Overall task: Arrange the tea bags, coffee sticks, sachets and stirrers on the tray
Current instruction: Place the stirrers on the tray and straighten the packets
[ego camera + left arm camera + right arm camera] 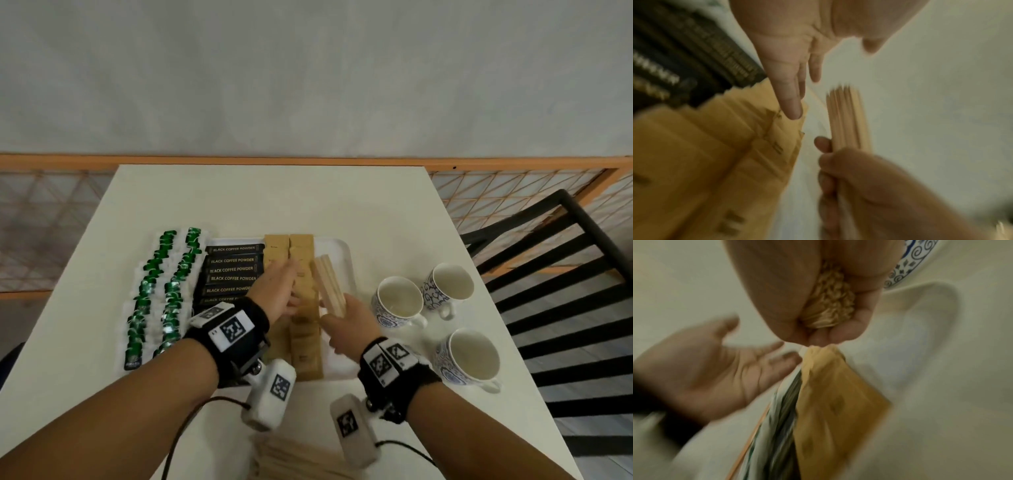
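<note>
The right hand (352, 322) has its fingers curled round a bundle of wooden stirrers (330, 286), tilted over the bare right strip of the white tray (344, 255) on the bench (274, 195). The left hand (277, 291) hangs flat and relaxed over the brown sachets (301, 246), holding nothing. The bundle probably wants lowering parallel to the sachet rows, the left fingers steadying those rows so nothing shifts, then releasing gently so the sticks stay together.

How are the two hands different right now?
The right hand grips a bundle of wooden stirrers; the left hand holds nothing. The left hand's fingers are straight over the brown sachets; the right hand's are curled. Both hover over the tray.
</note>
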A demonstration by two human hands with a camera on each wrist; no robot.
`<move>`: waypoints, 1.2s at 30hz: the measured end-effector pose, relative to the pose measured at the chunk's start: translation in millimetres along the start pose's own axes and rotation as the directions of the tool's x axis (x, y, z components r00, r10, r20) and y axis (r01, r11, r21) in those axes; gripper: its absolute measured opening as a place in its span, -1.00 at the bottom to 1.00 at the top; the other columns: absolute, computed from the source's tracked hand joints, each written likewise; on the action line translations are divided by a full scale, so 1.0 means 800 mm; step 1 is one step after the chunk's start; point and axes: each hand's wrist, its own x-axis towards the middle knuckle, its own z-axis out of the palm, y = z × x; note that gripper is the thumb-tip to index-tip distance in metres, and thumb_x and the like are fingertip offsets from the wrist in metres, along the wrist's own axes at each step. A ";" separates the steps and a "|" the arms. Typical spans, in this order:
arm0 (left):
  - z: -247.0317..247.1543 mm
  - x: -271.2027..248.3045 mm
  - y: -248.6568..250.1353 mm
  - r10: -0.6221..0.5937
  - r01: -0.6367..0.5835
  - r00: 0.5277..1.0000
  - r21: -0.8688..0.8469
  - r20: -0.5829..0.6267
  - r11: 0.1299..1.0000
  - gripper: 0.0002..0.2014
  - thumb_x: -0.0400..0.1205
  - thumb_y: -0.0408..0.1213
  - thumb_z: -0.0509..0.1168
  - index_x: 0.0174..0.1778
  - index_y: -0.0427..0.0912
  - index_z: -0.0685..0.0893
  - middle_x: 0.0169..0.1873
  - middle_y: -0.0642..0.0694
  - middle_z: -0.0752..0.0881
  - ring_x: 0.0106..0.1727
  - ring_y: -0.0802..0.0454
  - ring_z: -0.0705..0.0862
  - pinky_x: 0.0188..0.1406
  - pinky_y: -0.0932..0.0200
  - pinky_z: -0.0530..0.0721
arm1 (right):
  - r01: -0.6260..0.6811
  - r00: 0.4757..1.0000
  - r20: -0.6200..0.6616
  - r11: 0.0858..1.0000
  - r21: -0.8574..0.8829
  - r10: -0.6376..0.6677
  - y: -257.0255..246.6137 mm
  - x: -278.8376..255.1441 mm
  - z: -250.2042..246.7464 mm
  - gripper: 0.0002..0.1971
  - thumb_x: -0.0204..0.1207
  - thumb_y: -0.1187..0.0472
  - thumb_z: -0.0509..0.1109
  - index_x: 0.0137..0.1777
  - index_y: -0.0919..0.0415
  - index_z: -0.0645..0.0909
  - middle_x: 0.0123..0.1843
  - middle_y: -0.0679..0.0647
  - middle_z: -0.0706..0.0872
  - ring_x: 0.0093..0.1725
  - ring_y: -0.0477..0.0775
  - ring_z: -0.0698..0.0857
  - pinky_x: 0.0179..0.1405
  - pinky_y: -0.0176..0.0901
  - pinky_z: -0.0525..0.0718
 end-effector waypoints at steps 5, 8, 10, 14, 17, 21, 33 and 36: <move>0.011 0.036 -0.001 -0.089 0.089 0.992 -0.006 0.089 0.996 -0.66 0.73 -0.37 0.11 0.42 -0.15 0.52 0.13 -0.14 0.66 0.16 -0.08 0.67 0.11 0.08 0.71 | -0.172 0.983 -0.098 0.972 -0.158 0.158 -0.008 0.068 0.000 -0.71 0.39 0.09 0.30 0.08 0.18 0.50 -0.12 0.20 0.72 -0.18 0.26 0.76 -0.18 0.10 0.79; 0.020 0.059 0.007 -0.076 0.073 0.990 0.033 0.118 0.997 -0.62 0.71 -0.41 0.10 0.44 -0.10 0.51 0.02 -0.09 0.67 0.14 -0.08 0.68 0.22 0.02 0.68 | -0.190 0.973 -0.181 0.944 -0.271 0.144 -0.015 0.089 0.002 -0.65 0.49 -0.01 0.30 0.17 0.20 0.50 0.03 0.21 0.73 0.02 0.29 0.74 0.00 0.02 0.72; 0.024 0.069 0.012 -0.050 0.045 0.993 0.056 0.106 0.997 -0.60 0.68 -0.42 0.10 0.44 -0.11 0.53 -0.01 -0.12 0.71 0.16 -0.15 0.68 0.29 -0.10 0.64 | -0.204 0.966 -0.219 0.927 -0.313 0.139 -0.017 0.098 0.003 -0.64 0.56 -0.02 0.28 0.21 0.22 0.48 0.10 0.21 0.72 0.10 0.27 0.71 -0.07 -0.09 0.62; 0.030 0.082 0.013 0.010 -0.028 0.996 0.215 0.084 0.976 -0.78 0.68 -0.33 0.14 0.11 -0.01 0.65 -0.02 0.07 0.64 -0.01 0.10 0.60 0.05 0.21 0.55 | -0.215 0.970 -0.192 0.900 -0.378 0.150 -0.023 0.105 0.005 -0.58 0.58 0.13 0.28 0.36 0.31 0.34 0.28 0.26 0.59 0.22 0.25 0.64 -0.01 -0.08 0.58; 0.035 0.088 0.009 0.014 -0.028 0.998 0.245 0.062 0.969 -0.68 0.67 -0.38 0.12 -0.34 0.12 0.37 -0.36 0.15 0.39 -0.34 0.24 0.38 -0.34 0.31 0.32 | -0.179 0.982 -0.149 0.824 -0.538 0.115 -0.023 0.103 0.009 -0.53 0.61 0.18 0.20 0.46 0.36 0.28 0.39 0.26 0.44 0.33 0.23 0.52 0.24 -0.05 0.52; 0.037 0.093 0.001 0.019 -0.044 0.997 0.321 0.080 0.946 -0.68 0.66 -0.40 0.08 -0.26 0.17 0.40 -0.28 0.20 0.39 -0.30 0.29 0.35 -0.24 0.28 0.38 | -0.156 0.982 -0.182 0.771 -0.617 0.053 -0.017 0.096 0.013 -0.53 0.58 0.10 0.18 0.42 0.35 0.34 0.36 0.17 0.47 0.28 0.21 0.52 0.21 0.00 0.58; 0.022 0.087 0.017 0.118 -0.146 0.988 0.340 0.103 0.929 -0.54 0.72 -0.43 -0.02 0.52 -0.02 0.45 0.31 -0.13 0.66 0.15 -0.22 0.66 0.03 0.04 0.64 | 0.082 0.984 -0.054 0.713 -0.697 -0.167 -0.005 0.025 -0.009 -0.69 0.58 0.31 0.20 0.32 0.20 0.47 0.29 0.10 0.56 0.24 0.15 0.56 0.22 -0.05 0.61; 0.011 0.103 0.022 0.129 -0.138 0.990 0.352 0.049 0.926 -0.58 0.74 -0.38 0.02 0.52 -0.05 0.45 0.45 -0.09 0.54 0.39 -0.02 0.53 0.27 0.18 0.48 | 0.159 0.980 0.019 0.713 -0.683 -0.200 0.005 0.013 -0.009 -0.65 0.60 0.31 0.18 0.29 0.02 0.60 0.32 -0.02 0.57 0.30 0.07 0.53 0.29 -0.08 0.57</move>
